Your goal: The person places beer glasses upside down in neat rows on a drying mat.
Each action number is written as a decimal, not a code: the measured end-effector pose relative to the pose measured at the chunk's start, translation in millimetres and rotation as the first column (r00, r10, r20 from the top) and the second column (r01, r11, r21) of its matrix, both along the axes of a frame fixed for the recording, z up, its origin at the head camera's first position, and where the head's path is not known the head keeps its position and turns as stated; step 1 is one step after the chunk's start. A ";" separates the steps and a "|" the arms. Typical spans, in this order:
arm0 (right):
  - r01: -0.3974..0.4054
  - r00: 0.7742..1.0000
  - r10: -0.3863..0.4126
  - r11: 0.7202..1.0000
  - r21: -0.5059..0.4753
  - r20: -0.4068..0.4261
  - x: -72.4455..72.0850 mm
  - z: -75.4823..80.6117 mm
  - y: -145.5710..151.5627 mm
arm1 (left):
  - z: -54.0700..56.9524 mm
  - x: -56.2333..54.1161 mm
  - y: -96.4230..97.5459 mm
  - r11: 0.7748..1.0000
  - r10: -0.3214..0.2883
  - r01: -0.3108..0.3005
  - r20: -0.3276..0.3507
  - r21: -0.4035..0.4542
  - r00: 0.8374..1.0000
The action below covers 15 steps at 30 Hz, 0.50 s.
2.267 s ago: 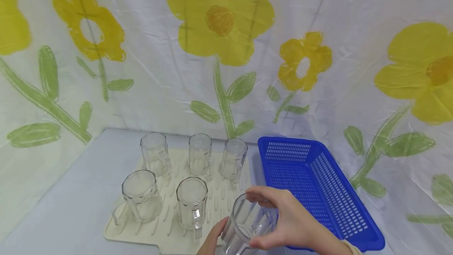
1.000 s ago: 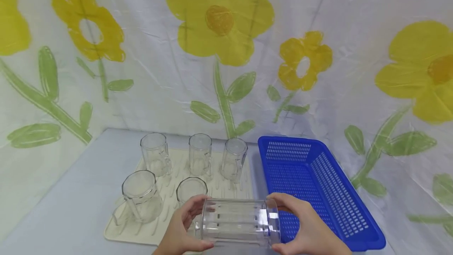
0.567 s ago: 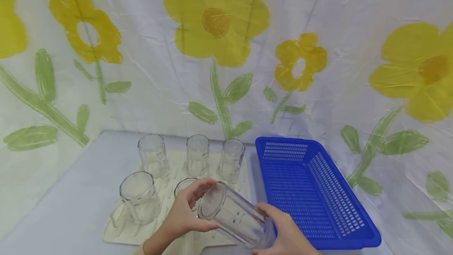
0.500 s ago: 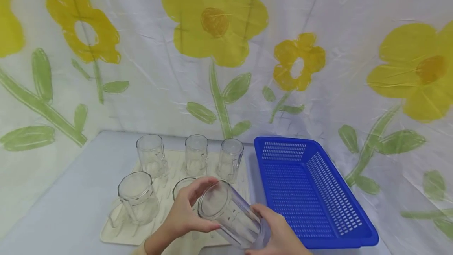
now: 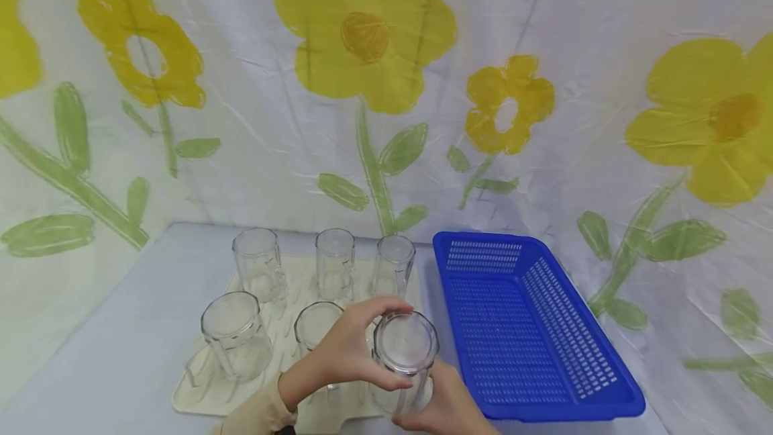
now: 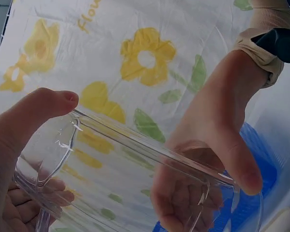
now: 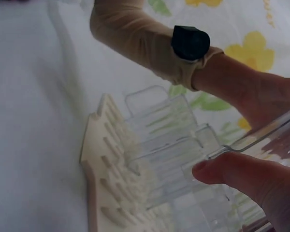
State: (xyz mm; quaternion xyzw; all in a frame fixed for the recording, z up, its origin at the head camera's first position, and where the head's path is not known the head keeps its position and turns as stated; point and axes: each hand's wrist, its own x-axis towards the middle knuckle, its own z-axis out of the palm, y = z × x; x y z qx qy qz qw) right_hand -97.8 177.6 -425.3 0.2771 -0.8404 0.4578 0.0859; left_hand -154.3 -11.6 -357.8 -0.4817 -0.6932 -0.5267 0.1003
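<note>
A clear mug (image 5: 406,344) is held between both hands, tilted with one end facing up toward the head camera. My left hand (image 5: 353,348) curls round its upper end, thumb in front and fingers behind. Lower down, my right hand (image 5: 443,401) grips the other end. In the left wrist view the mug (image 6: 135,159) stretches from one hand to the other. The right thumb (image 7: 232,174) presses its side in the right wrist view. Just behind the left hand stands another clear mug (image 5: 317,327), partly covered by it.
More clear mugs stand on a cream ribbed drying mat (image 5: 208,398), among them a front-left mug (image 5: 238,334) and a back-left mug (image 5: 258,264). A blue perforated basket (image 5: 574,334) sits to the right. Behind the table hangs a flower-printed curtain (image 5: 253,119).
The mug has gone from lying level between the hands to standing steeper, one end up. The left hand has moved right with that end; the right hand has shifted left and lower.
</note>
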 end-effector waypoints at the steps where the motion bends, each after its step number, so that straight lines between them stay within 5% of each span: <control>1: 0.005 1.000 -0.005 1.000 0.001 0.004 -1.7 -1.8 0.0 | -0.6 -1.6 0.7 1.000 -0.001 0.001 0.006 -0.009 1.000; 8: 0.060 0.997 -0.061 0.998 0.029 0.038 -12.6 -16.0 1.3 | -4.6 -14.1 5.2 0.986 0.036 -0.037 -0.007 -0.163 0.999; 15: 0.066 0.979 -0.067 0.998 0.014 0.193 -24.4 -34.5 -0.6 | -10.8 -25.3 4.9 0.941 0.091 -0.070 0.048 -0.332 0.995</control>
